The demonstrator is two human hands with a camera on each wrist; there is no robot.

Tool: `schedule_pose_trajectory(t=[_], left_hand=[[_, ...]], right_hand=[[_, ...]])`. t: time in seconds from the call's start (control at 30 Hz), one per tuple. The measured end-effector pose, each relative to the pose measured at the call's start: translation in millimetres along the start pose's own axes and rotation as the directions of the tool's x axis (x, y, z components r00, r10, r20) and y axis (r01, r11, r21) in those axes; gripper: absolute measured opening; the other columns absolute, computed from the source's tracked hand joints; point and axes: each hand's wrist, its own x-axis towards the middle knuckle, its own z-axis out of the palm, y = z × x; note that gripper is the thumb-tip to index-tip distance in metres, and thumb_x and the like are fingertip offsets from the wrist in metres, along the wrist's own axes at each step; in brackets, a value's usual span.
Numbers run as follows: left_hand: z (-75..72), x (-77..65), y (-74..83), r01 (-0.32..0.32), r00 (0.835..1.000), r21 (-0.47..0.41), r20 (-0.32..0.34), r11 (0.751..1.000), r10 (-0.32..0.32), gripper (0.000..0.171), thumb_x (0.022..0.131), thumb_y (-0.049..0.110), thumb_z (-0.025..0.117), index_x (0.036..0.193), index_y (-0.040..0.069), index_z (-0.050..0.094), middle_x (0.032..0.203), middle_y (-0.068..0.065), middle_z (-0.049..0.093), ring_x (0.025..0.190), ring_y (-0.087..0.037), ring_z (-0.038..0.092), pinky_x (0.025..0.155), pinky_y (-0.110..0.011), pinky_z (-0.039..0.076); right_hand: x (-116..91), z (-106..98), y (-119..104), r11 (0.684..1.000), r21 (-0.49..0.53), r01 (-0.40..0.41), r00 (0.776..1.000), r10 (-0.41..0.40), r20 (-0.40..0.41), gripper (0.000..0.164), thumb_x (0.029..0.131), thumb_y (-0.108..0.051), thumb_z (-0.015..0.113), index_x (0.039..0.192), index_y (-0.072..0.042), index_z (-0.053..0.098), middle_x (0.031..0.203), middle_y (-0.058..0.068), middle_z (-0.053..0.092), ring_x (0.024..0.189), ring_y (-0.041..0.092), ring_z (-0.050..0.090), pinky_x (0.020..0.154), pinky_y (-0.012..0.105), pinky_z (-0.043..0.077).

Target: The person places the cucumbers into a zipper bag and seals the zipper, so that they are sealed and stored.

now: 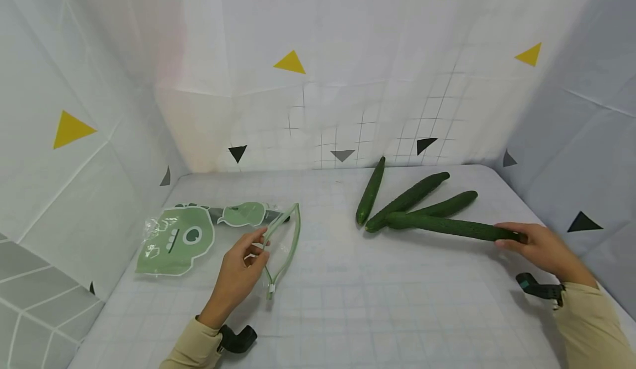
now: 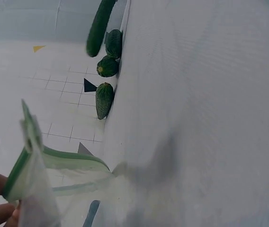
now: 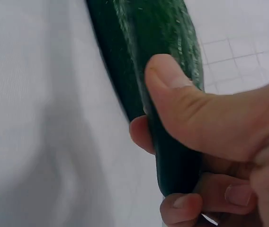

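Observation:
My left hand (image 1: 243, 267) pinches the rim of a clear zip bag (image 1: 294, 247) with a green edge and a white slider. The bag's mouth gapes toward the right, its far end hidden behind the hand. In the left wrist view, fingertips hold the green rim (image 2: 77, 155) at the lower left. My right hand (image 1: 539, 247) grips one end of a long green cucumber (image 1: 442, 225), thumb along its side in the right wrist view (image 3: 172, 28). The cucumber's other end points left, over two of three more cucumbers (image 1: 414, 192).
Green cartoon prints, one with an eye and teeth (image 1: 174, 242) and a smaller one (image 1: 243, 214), lie on clear plastic at the left. A separate cucumber (image 1: 370, 192) lies near the back edge. White patterned sheets (image 1: 348, 54) stand behind and beside the table (image 1: 372, 314).

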Motion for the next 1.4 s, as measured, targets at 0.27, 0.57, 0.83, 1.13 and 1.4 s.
schedule_pose_trajectory(t=[0.27, 0.57, 0.83, 1.13, 1.4], left_hand=[[-0.2, 0.0, -0.5, -0.007, 1.000, -0.015, -0.003, 1.000, 0.007, 0.052, 0.097, -0.004, 0.068, 0.146, 0.008, 0.059, 0.116, -0.008, 0.064, 0.094, -0.019, 0.065, 0.079, -0.029, 0.053], [-0.1, -0.5, -0.4, -0.007, 1.000, -0.018, -0.001, 1.000, 0.007, 0.052, 0.096, -0.003, 0.069, 0.146, 0.008, 0.059, 0.116, -0.009, 0.064, 0.094, -0.019, 0.065, 0.079, -0.029, 0.053], [0.4, 0.5, 0.3, 0.001, 1.000, -0.008, -0.007, 1.000, -0.001, 0.052, 0.096, -0.003, 0.069, 0.146, 0.007, 0.060, 0.117, -0.008, 0.064, 0.095, -0.020, 0.065, 0.079, -0.028, 0.054], [0.1, 0.9, 1.7, 0.004, 1.000, -0.012, -0.010, 1.000, -0.004, 0.053, 0.095, -0.004, 0.070, 0.146, 0.007, 0.059, 0.118, -0.009, 0.064, 0.096, -0.020, 0.065, 0.080, -0.028, 0.054], [0.0, 1.0, 2.8, 0.004, 1.000, -0.005, -0.010, 1.000, -0.004, 0.052, 0.096, -0.003, 0.070, 0.146, 0.006, 0.059, 0.118, -0.009, 0.064, 0.097, -0.020, 0.065, 0.080, -0.028, 0.055]], right_hand=[[6.5, 5.5, -12.0, 0.992, 0.127, -0.015, 0.999, 0.020, -0.038, 0.047, 0.098, -0.020, 0.076, 0.134, 0.008, 0.064, 0.117, 0.018, 0.066, 0.085, 0.011, 0.051, 0.066, 0.023, 0.044], [17.4, 16.7, -38.4, 0.987, 0.157, -0.037, 0.999, 0.042, -0.031, 0.047, 0.098, -0.020, 0.076, 0.133, 0.009, 0.063, 0.100, 0.011, 0.063, 0.078, 0.016, 0.048, 0.060, 0.030, 0.040], [25.1, 24.1, -59.4, 0.988, 0.154, 0.011, 0.999, -0.006, -0.032, 0.043, 0.100, -0.016, 0.074, 0.131, 0.011, 0.064, 0.097, 0.010, 0.064, 0.076, 0.016, 0.049, 0.061, 0.029, 0.041], [36.5, 39.6, -81.6, 0.991, 0.132, 0.010, 0.998, -0.001, -0.064, 0.047, 0.101, -0.023, 0.073, 0.134, 0.010, 0.062, 0.076, 0.005, 0.050, 0.066, 0.017, 0.044, 0.055, 0.032, 0.035], [45.8, 48.2, -93.8, 0.995, 0.104, 0.005, 0.998, 0.002, -0.068, 0.048, 0.101, -0.024, 0.073, 0.135, 0.009, 0.062, 0.068, 0.002, 0.046, 0.064, 0.020, 0.043, 0.057, 0.033, 0.035]])
